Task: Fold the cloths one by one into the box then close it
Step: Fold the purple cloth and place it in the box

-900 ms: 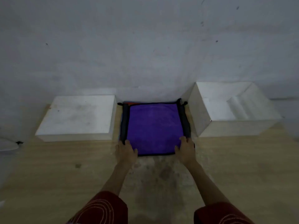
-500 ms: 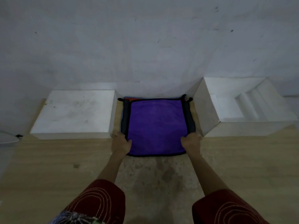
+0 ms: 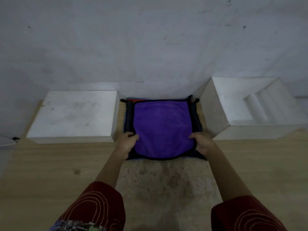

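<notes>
A purple cloth (image 3: 162, 125) with a black hem lies on top of a stack of cloths between two white blocks. Dark cloth (image 3: 196, 117) shows along both sides, and red and blue edges peek out at the back. My left hand (image 3: 127, 144) pinches the purple cloth's near left corner. My right hand (image 3: 202, 144) pinches its near right corner. The near edge is lifted and curved, and dark cloth shows beneath it. The open white box (image 3: 246, 105) stands to the right, its inside stepped.
A flat white lid-like block (image 3: 73, 115) lies left of the stack. All rest on a wooden table (image 3: 50, 164) against a pale wall (image 3: 150, 47). A worn grey patch marks the table in front of the cloths.
Both hands have closed on the purple cloth's near corners and raised its near edge, which now bows. The camera has moved closer.
</notes>
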